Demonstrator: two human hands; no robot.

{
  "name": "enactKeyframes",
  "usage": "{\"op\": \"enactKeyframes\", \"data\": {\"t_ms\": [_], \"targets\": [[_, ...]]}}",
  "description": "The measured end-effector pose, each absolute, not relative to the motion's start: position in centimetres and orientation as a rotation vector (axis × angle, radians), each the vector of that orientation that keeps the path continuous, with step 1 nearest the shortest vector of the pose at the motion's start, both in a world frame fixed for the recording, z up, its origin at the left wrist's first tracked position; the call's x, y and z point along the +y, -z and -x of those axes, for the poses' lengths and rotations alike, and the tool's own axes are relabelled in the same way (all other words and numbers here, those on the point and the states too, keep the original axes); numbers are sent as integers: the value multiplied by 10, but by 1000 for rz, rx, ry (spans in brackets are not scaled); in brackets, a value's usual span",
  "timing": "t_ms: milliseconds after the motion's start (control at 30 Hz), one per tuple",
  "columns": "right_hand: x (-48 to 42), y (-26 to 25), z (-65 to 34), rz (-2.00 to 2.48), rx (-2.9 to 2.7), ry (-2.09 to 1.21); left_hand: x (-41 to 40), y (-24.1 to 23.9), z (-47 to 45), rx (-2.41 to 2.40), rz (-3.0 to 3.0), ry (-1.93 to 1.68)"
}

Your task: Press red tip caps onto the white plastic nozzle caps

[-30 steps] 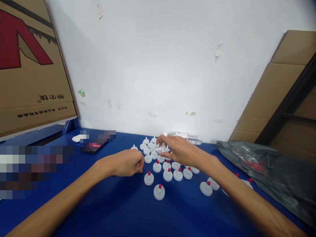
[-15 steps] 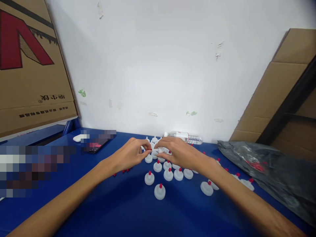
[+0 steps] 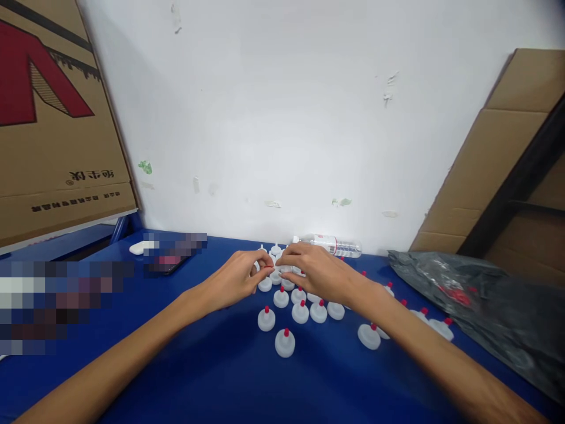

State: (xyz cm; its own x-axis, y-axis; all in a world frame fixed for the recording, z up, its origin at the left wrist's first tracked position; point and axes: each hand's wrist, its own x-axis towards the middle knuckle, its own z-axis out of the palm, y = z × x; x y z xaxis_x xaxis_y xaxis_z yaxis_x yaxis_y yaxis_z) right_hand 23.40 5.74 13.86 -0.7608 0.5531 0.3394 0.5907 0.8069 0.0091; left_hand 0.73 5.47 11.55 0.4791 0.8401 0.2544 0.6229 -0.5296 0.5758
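Left hand [image 3: 241,275], centre of frame: one small red tip [image 3: 269,267] pinched between thumb and fingers; right hand [image 3: 314,270], just beside it: one white nozzle cap [image 3: 287,269] grasped at the fingertips, contact between the two pieces not discernible. Below, at lower centre, on the blue table [image 3: 212,377]: several red-tipped caps [image 3: 285,343], standing apart. Also listed: clear bottle [image 3: 348,247], lying behind the right hand; grey plastic bag [image 3: 507,318], lower right.
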Motion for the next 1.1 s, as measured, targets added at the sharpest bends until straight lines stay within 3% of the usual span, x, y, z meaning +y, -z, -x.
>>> {"op": "enactKeyframes", "data": {"t_ms": [367,667,867,1100], "targets": [[50,-136,-229,884,-2802,512,55,-112,-12,1129,-1968,-712],[48,-137,-222,823,-2721,299,55,-109,-19,944,-1813,-791],[62,-142,-239,943,-2431,53,62,-110,-14,1106,-1789,-1010],[85,-138,-258,1078,-2267,-12,69,-104,-8,1152,-1822,-1089]]}}
